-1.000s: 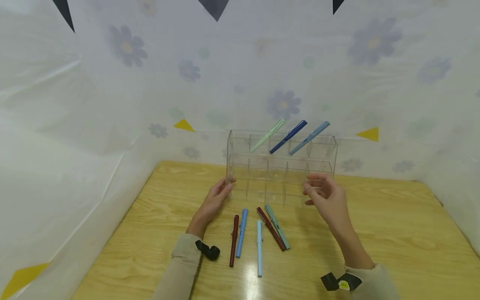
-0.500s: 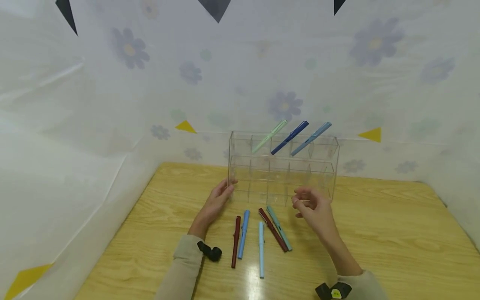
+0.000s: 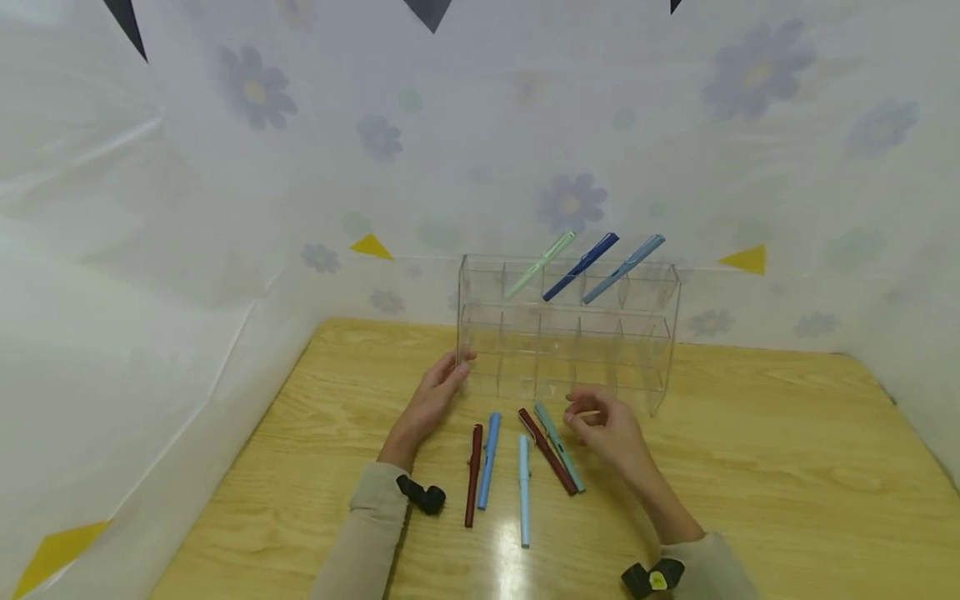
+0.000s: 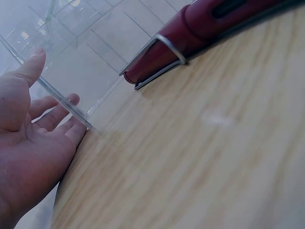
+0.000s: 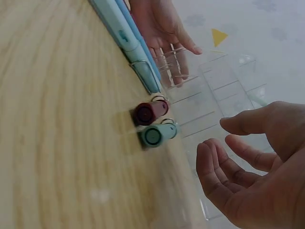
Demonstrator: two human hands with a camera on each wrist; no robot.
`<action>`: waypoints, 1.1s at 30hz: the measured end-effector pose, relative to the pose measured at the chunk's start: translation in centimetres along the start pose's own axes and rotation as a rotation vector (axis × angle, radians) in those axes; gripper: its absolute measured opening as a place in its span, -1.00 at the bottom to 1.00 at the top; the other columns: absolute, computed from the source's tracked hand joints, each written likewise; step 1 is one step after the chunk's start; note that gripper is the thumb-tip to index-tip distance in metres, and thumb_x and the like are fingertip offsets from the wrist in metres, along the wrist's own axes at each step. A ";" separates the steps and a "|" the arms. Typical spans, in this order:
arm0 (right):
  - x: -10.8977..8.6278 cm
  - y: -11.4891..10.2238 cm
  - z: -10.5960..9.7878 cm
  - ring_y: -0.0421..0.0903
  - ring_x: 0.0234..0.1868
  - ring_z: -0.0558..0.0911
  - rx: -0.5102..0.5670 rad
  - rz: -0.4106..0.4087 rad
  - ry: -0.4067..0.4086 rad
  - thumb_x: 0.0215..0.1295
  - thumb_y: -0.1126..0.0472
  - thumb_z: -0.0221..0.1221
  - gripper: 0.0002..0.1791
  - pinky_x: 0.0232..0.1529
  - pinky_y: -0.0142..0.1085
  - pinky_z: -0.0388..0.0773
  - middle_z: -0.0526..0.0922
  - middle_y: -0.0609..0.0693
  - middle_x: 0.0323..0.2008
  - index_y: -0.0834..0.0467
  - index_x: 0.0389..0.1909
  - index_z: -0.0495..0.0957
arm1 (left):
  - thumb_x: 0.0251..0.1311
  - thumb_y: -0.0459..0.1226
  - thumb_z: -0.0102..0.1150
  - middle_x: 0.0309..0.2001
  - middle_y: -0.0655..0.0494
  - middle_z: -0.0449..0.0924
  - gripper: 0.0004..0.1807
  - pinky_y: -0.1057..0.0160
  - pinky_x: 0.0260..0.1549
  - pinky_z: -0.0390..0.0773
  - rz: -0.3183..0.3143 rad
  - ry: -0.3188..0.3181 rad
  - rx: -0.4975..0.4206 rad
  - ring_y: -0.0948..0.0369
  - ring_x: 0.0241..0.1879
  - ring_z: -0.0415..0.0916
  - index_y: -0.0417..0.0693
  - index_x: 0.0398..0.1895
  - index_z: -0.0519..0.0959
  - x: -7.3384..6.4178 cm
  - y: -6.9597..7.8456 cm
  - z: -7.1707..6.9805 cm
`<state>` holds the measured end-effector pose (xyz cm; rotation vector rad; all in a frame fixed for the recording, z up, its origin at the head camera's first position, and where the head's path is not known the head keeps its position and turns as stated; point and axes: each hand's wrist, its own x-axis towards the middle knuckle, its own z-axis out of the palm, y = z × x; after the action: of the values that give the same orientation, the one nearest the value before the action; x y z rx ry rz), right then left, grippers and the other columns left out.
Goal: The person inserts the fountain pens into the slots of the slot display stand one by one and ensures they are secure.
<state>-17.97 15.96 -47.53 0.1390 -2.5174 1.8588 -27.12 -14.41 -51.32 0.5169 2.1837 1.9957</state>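
Note:
At the left end of a clear stepped pen rack [image 3: 555, 367], my left hand [image 3: 435, 396] holds its side edge, thumb in front and fingers reaching round. My right hand [image 3: 609, 429] hovers beside a teal pen [image 3: 559, 448], fingers loosely bent, thumb and fingertips apart, holding nothing. A dark red pen [image 3: 547, 452] lies against the teal one. Left of them on the table are a pale blue pen [image 3: 524, 492], a blue pen [image 3: 489, 462] and another dark red pen [image 3: 473, 475]. The rack's upper row carries a mint pen [image 3: 542, 263], a navy pen [image 3: 581, 267] and a grey-blue pen [image 3: 624, 268], all slanted.
A wood-grain table [image 3: 787, 467] bears everything. Flower-patterned white sheeting [image 3: 480, 125] stands behind the rack and along the sides. Small yellow triangles [image 3: 744, 259] mark the sheeting.
My right hand has moved left and down from the rack's right end to beside the teal pen. My left hand stays at the rack; the pens keep their places.

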 end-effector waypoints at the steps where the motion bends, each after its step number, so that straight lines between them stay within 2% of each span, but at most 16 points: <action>1: 0.0 0.1 0.1 0.15 -0.18 0.72 -0.005 0.009 -0.007 0.36 0.43 0.27 -0.68 -0.33 -0.20 0.71 0.66 0.23 -0.13 0.39 0.11 0.56 | 0.62 -0.03 -0.09 0.52 -0.02 0.25 -0.45 -0.16 0.40 0.18 0.001 0.001 0.002 0.00 0.50 0.18 -0.12 0.50 0.34 0.0 0.1 0.0; 8: -0.1 0.4 0.8 0.00 -0.21 0.69 -0.088 0.014 -0.041 0.33 0.42 0.31 -0.70 -0.29 -0.34 0.62 0.68 0.14 -0.18 0.36 0.06 0.59 | 0.62 -0.01 -0.09 0.51 -0.01 0.27 -0.46 -0.18 0.38 0.22 0.000 -0.005 0.016 -0.01 0.49 0.19 -0.08 0.49 0.35 0.1 0.4 0.0; 14: -0.4 0.8 1.5 -0.09 -0.26 0.68 -0.181 0.003 -0.058 0.28 0.44 0.34 -0.71 -0.26 -0.35 0.60 0.67 0.05 -0.22 0.30 0.02 0.62 | 0.62 -0.01 -0.09 0.50 0.00 0.29 -0.44 -0.16 0.39 0.22 -0.003 -0.008 0.026 0.00 0.49 0.20 -0.10 0.50 0.34 0.1 0.4 0.0; 20: -0.9 0.4 2.1 -0.14 -0.28 0.63 -0.280 -0.002 -0.060 0.20 0.49 0.28 -0.67 -0.27 -0.35 0.59 0.68 0.03 -0.22 0.30 0.01 0.65 | 0.63 -0.03 -0.09 0.51 -0.02 0.28 -0.47 -0.17 0.37 0.23 0.003 0.000 0.021 -0.01 0.49 0.19 -0.10 0.48 0.36 0.1 0.2 -0.1; 27: -1.3 -0.1 2.6 -0.16 -0.32 0.64 -0.343 -0.012 -0.029 0.19 0.48 0.31 -0.71 -0.32 -0.35 0.59 0.70 0.03 -0.25 0.33 -0.04 0.68 | 0.62 -0.03 -0.08 0.51 -0.03 0.27 -0.47 -0.21 0.36 0.23 0.006 -0.001 0.019 -0.03 0.49 0.19 -0.10 0.48 0.37 0.1 0.2 -0.1; 33: -1.3 -0.2 2.4 -0.15 -0.33 0.66 -0.356 -0.013 -0.036 0.16 0.49 0.27 -0.68 -0.34 -0.35 0.62 0.69 0.03 -0.28 0.36 -0.03 0.69 | 0.63 -0.05 -0.09 0.51 -0.05 0.27 -0.47 -0.20 0.36 0.23 0.010 0.001 0.017 -0.05 0.49 0.19 -0.14 0.48 0.35 0.0 0.3 0.1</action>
<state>-16.52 13.75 -48.12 0.1849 -2.8105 1.3837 -27.04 -14.35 -51.06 0.5298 2.2054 1.9840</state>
